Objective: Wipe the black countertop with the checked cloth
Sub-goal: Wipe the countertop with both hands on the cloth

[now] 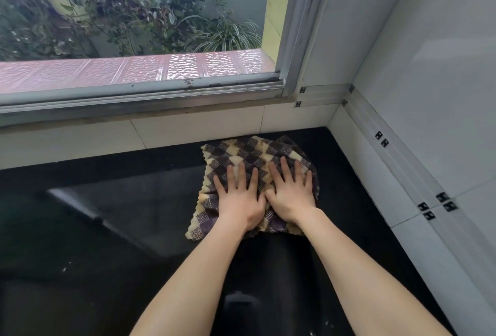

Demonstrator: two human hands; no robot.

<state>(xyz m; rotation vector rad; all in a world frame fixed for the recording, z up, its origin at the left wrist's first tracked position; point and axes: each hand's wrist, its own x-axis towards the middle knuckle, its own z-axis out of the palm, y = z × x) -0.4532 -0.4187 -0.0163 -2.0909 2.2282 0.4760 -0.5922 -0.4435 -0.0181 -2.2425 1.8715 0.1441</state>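
1. Our glossy black countertop (112, 228) ends at white tiled walls (429, 94) behind and rightward; open room lies left.
2. The fuzzy checked cloth (255, 156) lies near that corner.
3. Our left hand (239, 198) and right hand (291, 196) press flat, fingers spread, gripping nothing.

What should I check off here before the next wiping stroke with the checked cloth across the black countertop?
1. Both hands on the cloth: ok. The left hand and right hand lie flat, fingers spread, on the checked cloth.
2. Cloth flat on the black countertop: ok, though slightly bunched between the hands.
3. Path to the left free of objects: ok.
4. Room ahead: not ok. The cloth's far edge sits about at the tiled wall under the window.
5. Debris left to wipe: not ok. White specks show near the left.
6. Cloth dampness: cannot tell.
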